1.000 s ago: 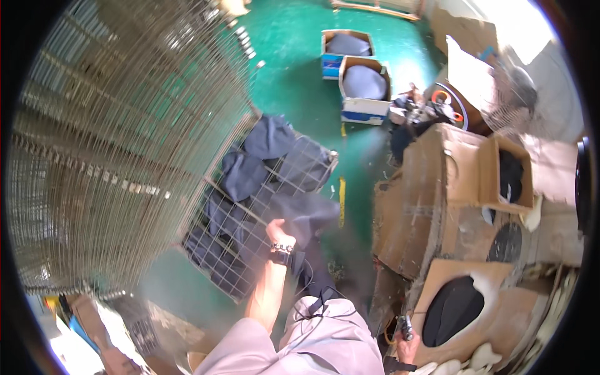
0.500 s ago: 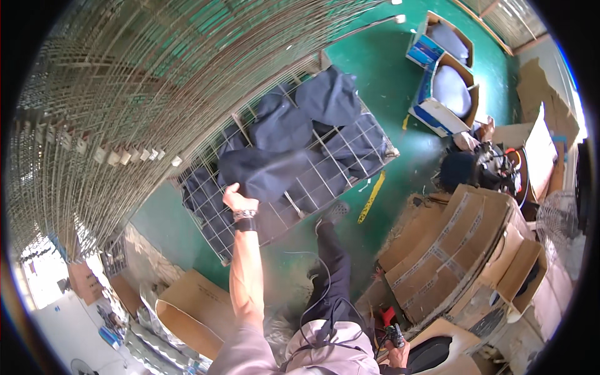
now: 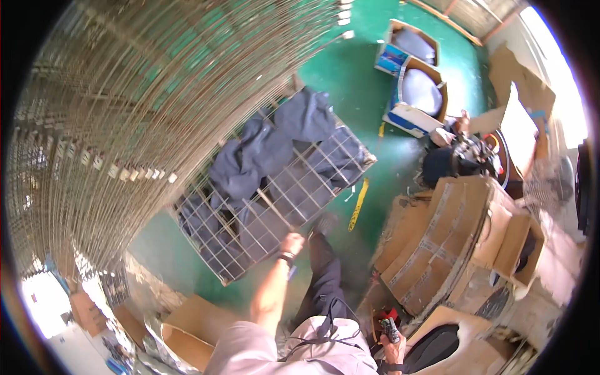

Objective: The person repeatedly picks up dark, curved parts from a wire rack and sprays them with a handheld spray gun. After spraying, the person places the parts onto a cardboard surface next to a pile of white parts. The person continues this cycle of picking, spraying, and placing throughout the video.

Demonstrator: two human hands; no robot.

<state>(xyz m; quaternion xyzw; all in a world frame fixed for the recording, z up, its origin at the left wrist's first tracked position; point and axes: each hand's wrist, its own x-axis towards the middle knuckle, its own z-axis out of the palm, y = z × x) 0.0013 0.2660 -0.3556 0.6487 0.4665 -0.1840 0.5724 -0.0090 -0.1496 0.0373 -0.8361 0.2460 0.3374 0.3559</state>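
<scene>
My left hand (image 3: 291,242), slightly blurred, is closed at the near edge of a wire rack (image 3: 253,253), where a bar of the rack ends. Crumpled dark blue-grey fabric pieces (image 3: 236,170) lie on top of the wire grid, and more of the same fabric (image 3: 306,112) is heaped at the far end. Further dark pieces show through the mesh. Low on the right, my right hand (image 3: 394,351) grips a dark hand tool (image 3: 390,330) with grey parts; its exact kind is unclear. Something red (image 3: 387,314) sits right beside the tool.
Tall stacked wire racks (image 3: 125,112) fill the left. Two boxes holding rounded grey pieces (image 3: 422,92) stand at the far right on the green floor (image 3: 337,56). Layered cardboard (image 3: 431,244) lies to my right, with a black oval piece (image 3: 434,347) below. An open carton (image 3: 187,325) sits lower left.
My left hand has let go of the dark fabric, which now lies crumpled on the rack, and has moved right and nearer to the rack's edge. The right hand still holds the tool.
</scene>
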